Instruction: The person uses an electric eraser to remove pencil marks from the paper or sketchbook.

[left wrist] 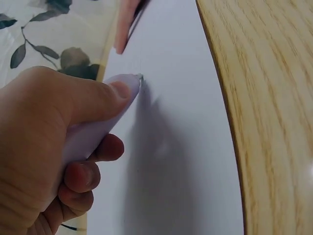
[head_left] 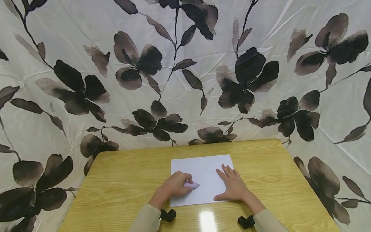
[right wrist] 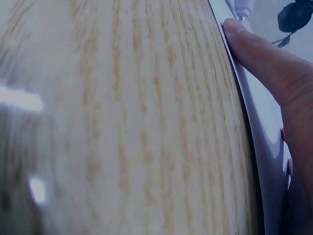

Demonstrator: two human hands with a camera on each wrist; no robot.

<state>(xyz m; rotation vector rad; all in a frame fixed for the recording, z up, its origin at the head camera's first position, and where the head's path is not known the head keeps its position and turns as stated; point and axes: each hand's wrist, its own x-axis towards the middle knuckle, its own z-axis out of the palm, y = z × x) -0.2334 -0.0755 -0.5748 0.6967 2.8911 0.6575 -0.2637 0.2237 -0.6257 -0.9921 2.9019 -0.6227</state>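
Observation:
My left hand (head_left: 177,184) grips a pale purple, thick-bodied tool (head_left: 191,185) with a small metal tip, over a white sheet of paper (head_left: 200,167). In the left wrist view the thumb lies along the top of the tool (left wrist: 90,139), and the other fingers curl beneath it. Its tip is at the sheet; whether it touches cannot be made out. Spread fingers of my right hand (head_left: 234,186) rest on the right part of the sheet. The right wrist view has that thumb (right wrist: 259,54) by the paper's near edge, close to the tool's tip.
The sheet lies on a yellowish wood-grain table (head_left: 130,174). A pale cloth with dark flowers (head_left: 197,106) hangs behind and beside it. Black wrist-camera mounts (head_left: 168,215) show below each wrist. Light glares off the table's near part.

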